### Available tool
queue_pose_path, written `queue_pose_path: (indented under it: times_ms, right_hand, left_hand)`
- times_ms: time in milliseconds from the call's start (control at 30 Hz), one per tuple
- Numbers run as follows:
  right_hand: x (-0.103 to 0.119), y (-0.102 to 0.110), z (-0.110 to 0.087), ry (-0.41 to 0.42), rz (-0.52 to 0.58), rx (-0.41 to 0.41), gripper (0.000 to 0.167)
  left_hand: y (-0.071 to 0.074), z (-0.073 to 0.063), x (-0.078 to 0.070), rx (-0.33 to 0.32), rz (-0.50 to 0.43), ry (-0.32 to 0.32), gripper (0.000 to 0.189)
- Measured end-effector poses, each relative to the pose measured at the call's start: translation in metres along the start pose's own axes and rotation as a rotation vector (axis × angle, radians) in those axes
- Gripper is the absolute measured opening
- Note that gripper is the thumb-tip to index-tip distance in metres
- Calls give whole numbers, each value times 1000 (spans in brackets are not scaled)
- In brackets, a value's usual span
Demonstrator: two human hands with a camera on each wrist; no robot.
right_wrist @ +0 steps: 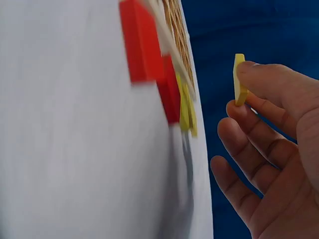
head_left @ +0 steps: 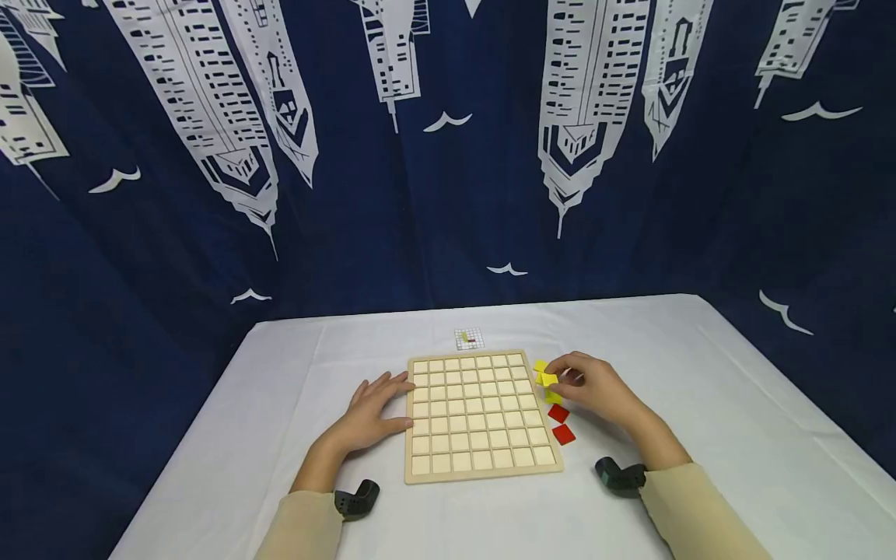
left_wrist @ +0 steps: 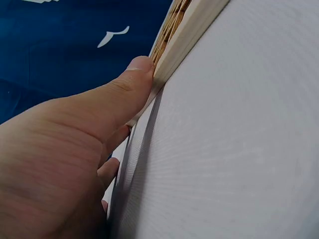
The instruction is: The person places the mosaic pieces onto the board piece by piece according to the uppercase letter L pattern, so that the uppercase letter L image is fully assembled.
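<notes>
A wooden grid board (head_left: 483,470) with rows of square cells lies flat on the table. My left hand (head_left: 369,416) rests at its left edge, thumb (left_wrist: 134,79) and fingertips touching the frame, fingers spread. Over the board's right side, my right hand (head_left: 591,385) pinches a yellow square tile (right_wrist: 239,79) between thumb and fingertips, raised off the cloth in the right wrist view. Below that hand lie more yellow tiles (head_left: 554,397), and nearer to me two red tiles (head_left: 564,434) beside the board's right edge.
A small printed grid card (head_left: 469,338) with yellow and red marks lies behind the board. White cloth (head_left: 280,435) covers the table. A dark blue curtain (head_left: 448,210) with white building prints hangs behind it. Each wrist wears a black device (head_left: 357,499).
</notes>
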State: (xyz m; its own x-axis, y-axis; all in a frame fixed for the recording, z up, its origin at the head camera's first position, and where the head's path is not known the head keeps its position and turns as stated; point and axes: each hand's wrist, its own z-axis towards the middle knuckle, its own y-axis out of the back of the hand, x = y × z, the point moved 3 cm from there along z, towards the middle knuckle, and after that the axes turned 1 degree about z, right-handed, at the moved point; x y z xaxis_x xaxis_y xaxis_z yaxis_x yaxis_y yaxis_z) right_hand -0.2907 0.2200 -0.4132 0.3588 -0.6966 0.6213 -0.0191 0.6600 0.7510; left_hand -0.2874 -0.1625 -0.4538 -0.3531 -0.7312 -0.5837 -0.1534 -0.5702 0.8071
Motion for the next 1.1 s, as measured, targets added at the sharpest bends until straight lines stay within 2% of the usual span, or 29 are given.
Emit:
queue_pose_path:
  times_ms: [267, 833, 1100]
  right_hand:
    - [23, -14, 17, 56, -14, -1, 20]
    - [49, -44, 55, 49, 85, 43, 18]
    - [62, -66, 68, 33, 141, 95, 19]
  left_hand:
    - [1, 3, 0, -4, -8, 1, 66]
    - [-2, 6, -3, -9, -17, -23, 67]
    - [-2, 3, 0, -5, -22, 29, 66]
